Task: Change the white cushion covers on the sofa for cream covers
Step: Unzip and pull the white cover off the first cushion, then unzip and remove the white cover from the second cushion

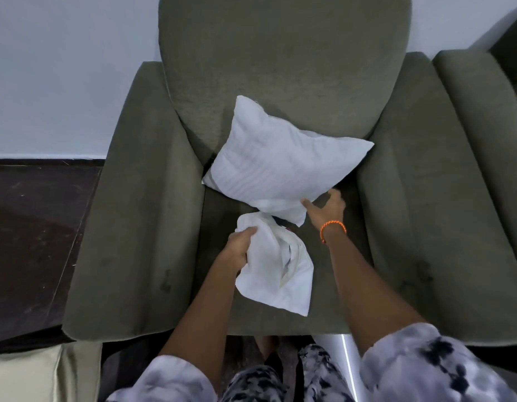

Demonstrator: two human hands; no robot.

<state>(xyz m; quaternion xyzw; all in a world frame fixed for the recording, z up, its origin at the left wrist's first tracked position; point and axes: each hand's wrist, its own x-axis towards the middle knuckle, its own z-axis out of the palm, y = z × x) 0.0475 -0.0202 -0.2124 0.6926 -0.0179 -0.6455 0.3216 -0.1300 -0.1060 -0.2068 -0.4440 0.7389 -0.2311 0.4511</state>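
A white striped cushion [276,165] leans tilted against the backrest of an olive-green sofa chair [283,68]. My left hand [239,245] is shut on a crumpled white cover [280,265] that hangs over the seat in front of the cushion. My right hand [327,208], with an orange band on its wrist, is at the cushion's lower right corner with fingers spread; its fingertips touch or nearly touch the fabric. Nothing is gripped in it.
Wide padded armrests [141,227] flank the seat on both sides. Another green sofa piece [492,120] stands to the right. A cream-coloured cushion or fabric [34,372] lies at the lower left. Dark floor [28,227] and a pale wall are to the left.
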